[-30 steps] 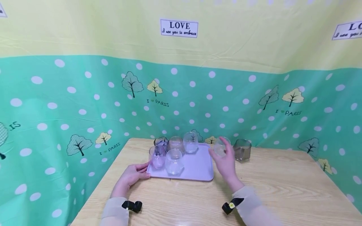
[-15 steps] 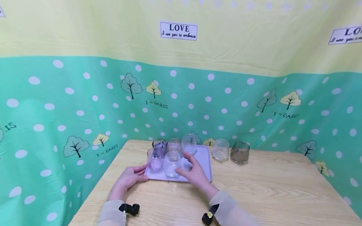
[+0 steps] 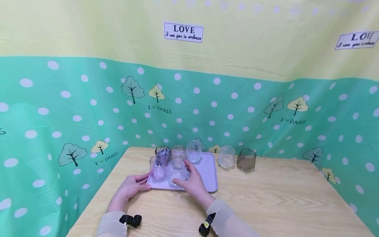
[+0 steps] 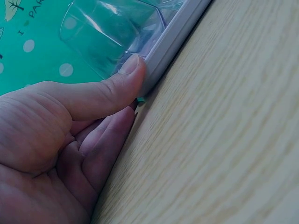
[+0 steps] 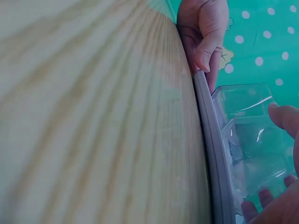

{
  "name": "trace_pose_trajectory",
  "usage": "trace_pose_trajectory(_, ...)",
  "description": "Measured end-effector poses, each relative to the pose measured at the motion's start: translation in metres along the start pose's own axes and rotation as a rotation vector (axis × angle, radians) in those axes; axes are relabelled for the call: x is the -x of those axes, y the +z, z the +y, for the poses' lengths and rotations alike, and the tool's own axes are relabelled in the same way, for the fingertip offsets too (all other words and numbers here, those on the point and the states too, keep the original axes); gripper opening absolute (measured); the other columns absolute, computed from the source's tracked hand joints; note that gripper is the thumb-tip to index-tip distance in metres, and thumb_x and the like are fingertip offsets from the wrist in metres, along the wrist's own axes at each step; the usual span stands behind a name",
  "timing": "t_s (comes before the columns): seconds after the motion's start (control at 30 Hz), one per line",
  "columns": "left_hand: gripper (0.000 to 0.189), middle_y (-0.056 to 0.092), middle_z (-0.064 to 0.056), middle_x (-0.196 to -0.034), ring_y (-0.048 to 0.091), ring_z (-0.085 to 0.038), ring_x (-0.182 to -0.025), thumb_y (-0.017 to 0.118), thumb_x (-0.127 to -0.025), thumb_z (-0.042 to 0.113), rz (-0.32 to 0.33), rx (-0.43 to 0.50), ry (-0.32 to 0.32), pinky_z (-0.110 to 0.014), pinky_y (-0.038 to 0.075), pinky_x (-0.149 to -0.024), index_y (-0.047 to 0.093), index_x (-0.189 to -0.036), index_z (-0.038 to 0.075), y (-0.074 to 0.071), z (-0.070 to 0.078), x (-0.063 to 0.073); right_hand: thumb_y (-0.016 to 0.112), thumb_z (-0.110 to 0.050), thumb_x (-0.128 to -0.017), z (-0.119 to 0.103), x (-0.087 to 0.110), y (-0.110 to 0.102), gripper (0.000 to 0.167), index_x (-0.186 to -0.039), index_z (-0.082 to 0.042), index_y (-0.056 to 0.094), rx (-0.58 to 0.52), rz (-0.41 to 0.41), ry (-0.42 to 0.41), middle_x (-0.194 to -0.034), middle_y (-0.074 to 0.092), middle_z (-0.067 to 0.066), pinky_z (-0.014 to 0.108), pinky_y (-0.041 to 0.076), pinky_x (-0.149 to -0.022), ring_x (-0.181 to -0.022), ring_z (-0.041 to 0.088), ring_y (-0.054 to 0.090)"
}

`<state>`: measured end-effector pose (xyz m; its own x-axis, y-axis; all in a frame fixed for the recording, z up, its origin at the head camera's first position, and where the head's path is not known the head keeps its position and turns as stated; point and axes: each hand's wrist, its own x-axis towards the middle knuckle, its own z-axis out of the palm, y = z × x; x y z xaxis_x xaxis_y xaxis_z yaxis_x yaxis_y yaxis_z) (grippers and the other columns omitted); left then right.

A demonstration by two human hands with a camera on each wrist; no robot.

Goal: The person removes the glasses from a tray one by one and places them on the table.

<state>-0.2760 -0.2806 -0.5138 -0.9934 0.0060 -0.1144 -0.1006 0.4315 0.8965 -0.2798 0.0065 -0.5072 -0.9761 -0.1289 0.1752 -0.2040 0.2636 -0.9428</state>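
Two-handed, working over a lilac tray (image 3: 209, 172) set on a wood-grain table (image 3: 281, 200). Gripping the near left corner of the tray with the left hand (image 3: 129, 189), laying the thumb on top of the rim and setting the fingers below it at the left side, so pinching the corner between them. Curving the right hand (image 3: 193, 185) round a near clear glass (image 3: 176, 171), spacing thumb and fingers apart on opposite sides of it, placing the thumb toward the front and the index finger toward the far right; being unable to tell full contact at each right fingertip. Having that glass upright on the tray, close to the front edge. Having also a purple-tinted glass (image 3: 158, 170) just left of it, a dark patterned glass (image 3: 162, 150) behind that and partly hidden, then a faintly pink glass (image 3: 178, 152) and a rear clear glass (image 3: 193, 152) toward the back of the tray. Showing to the right of the tray, directly on the table, a tabletop clear glass (image 3: 226, 157) and, just beside it, a smoky brown glass (image 3: 246, 160). Wearing pale sleeves (image 3: 229, 219) and a black strap device (image 3: 130, 221) at each wrist. Facing a cloth backdrop (image 3: 189, 92) in green and yellow, bearing printed trees (image 3: 133, 88) and a LOVE label (image 3: 183, 32).
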Motion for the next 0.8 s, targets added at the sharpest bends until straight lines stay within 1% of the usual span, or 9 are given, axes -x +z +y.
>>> trace_pose_trajectory(0.2,0.073,0.067,-0.016,-0.141,0.040,-0.046,-0.150,0.093,-0.081,0.010,-0.012,0.005,-0.009,-0.066,0.021,-0.125,0.062,-0.147,0.002,0.000,0.000,-0.001,0.095,-0.027,-0.080,-0.006,-0.004,0.004,0.100,-0.164,-0.013,0.041,0.006,0.007,0.011,-0.160,0.049,0.022,0.064,0.036,-0.122,-0.147,0.043,0.046)
trace_pose_trajectory(0.33,0.073,0.067,-0.016,-0.139,0.038,-0.048,-0.150,0.093,-0.082,0.012,-0.008,-0.018,0.009,-0.067,0.019,-0.125,0.062,-0.147,0.003,-0.001,0.003,-0.002,0.096,-0.026,-0.080,-0.010,-0.009,0.006,0.097,-0.161,-0.010,0.045,0.036,0.024,-0.001,-0.159,0.050,0.023,0.065,0.037,-0.121,-0.145,0.045,0.048)
trace_pose_trajectory(0.43,0.072,0.068,-0.017,-0.138,0.040,-0.047,-0.149,0.093,-0.082,0.011,-0.005,-0.018,0.034,-0.066,0.021,-0.125,0.062,-0.146,0.001,-0.002,0.005,-0.001,0.096,-0.026,-0.080,-0.012,-0.011,0.008,0.094,-0.158,-0.010,0.047,0.045,0.036,-0.006,-0.156,0.054,0.022,0.063,0.038,-0.121,-0.143,0.044,0.050)
trace_pose_trajectory(0.57,0.071,0.068,-0.019,-0.136,0.044,-0.043,-0.147,0.093,-0.081,0.008,-0.006,-0.004,0.030,-0.063,0.023,-0.126,0.062,-0.145,-0.002,-0.003,0.004,-0.001,0.096,-0.029,-0.080,-0.012,-0.012,0.008,0.092,-0.157,-0.012,0.049,0.048,0.024,0.003,-0.154,0.056,0.019,0.062,0.039,-0.120,-0.143,0.042,0.051)
trace_pose_trajectory(0.63,0.071,0.069,-0.017,-0.136,0.043,-0.043,-0.148,0.093,-0.081,0.009,-0.004,-0.005,0.016,-0.063,0.023,-0.126,0.062,-0.145,-0.001,-0.003,0.003,0.000,0.096,-0.031,-0.080,-0.012,-0.012,0.008,0.092,-0.157,-0.014,0.049,0.059,0.016,0.017,-0.155,0.055,0.018,0.061,0.039,-0.120,-0.144,0.041,0.051)
trace_pose_trajectory(0.8,0.072,0.068,-0.016,-0.136,0.040,-0.045,-0.150,0.093,-0.081,0.011,-0.007,-0.019,0.022,-0.064,0.021,-0.126,0.063,-0.145,0.001,-0.001,0.002,0.000,0.096,-0.033,-0.079,-0.011,-0.011,0.004,0.093,-0.157,-0.015,0.050,0.059,0.008,0.050,-0.158,0.054,0.016,0.060,0.039,-0.121,-0.145,0.040,0.050)
